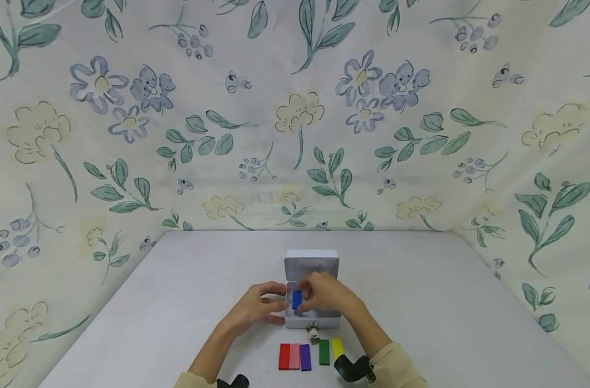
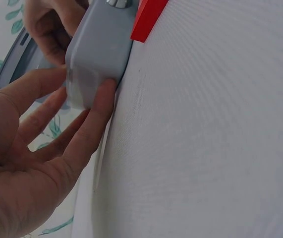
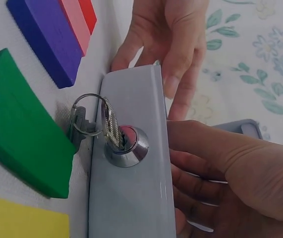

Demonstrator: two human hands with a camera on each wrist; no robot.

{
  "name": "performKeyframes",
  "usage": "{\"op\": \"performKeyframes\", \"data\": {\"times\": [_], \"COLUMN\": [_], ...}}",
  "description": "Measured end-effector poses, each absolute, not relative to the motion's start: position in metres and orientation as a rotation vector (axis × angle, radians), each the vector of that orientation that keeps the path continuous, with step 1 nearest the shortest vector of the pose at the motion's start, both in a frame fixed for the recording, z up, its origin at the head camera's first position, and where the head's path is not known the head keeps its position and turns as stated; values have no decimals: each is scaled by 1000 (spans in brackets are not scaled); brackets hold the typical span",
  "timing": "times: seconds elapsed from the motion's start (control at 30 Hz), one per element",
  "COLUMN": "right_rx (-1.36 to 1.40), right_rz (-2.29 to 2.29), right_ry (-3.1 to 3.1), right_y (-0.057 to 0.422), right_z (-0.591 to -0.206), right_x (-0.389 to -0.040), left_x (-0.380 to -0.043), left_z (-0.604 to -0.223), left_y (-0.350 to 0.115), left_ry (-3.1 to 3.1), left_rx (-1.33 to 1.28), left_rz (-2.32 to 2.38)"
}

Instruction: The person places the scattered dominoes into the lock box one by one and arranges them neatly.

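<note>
Blue block (image 1: 297, 299) at open box (image 1: 300, 323)

Right grip (image 1: 326, 295) pinches the block inside the box; left grip (image 1: 255, 307), fingers extended, touches the box's side. Step in hand — apparently placement. Next move probably calls for seating the block, then releasing it.

Head camera looks forward and down from above, set back enough to span the white table (image 1: 212, 269) and floral cloth (image 1: 256, 59). Left wrist camera, close, rolled sideways, faces the left front of the gray lockbox (image 2: 99, 54); right wrist camera, nearer, faces its lock (image 3: 126, 148). Both wrist views share the red block (image 2: 148, 20).
</note>
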State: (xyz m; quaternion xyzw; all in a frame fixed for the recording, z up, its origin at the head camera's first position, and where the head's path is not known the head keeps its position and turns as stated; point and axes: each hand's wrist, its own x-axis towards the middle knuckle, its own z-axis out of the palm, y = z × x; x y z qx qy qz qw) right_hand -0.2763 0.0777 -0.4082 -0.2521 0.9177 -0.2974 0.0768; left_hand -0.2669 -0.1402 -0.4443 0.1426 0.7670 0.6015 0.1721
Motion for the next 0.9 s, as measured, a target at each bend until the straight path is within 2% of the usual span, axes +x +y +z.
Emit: {"op": "performKeyframes", "data": {"times": [0.9], "right_rx": [-736], "right_rz": [-782], "right_ry": [2762], "right_y": [67], "right_z": [-415], "right_x": [-277], "left_x": [-264], "left_z": [-439], "left_y": [-142], "left_ry": [2155], "left_rx": [426], "left_rz": [1731]}}
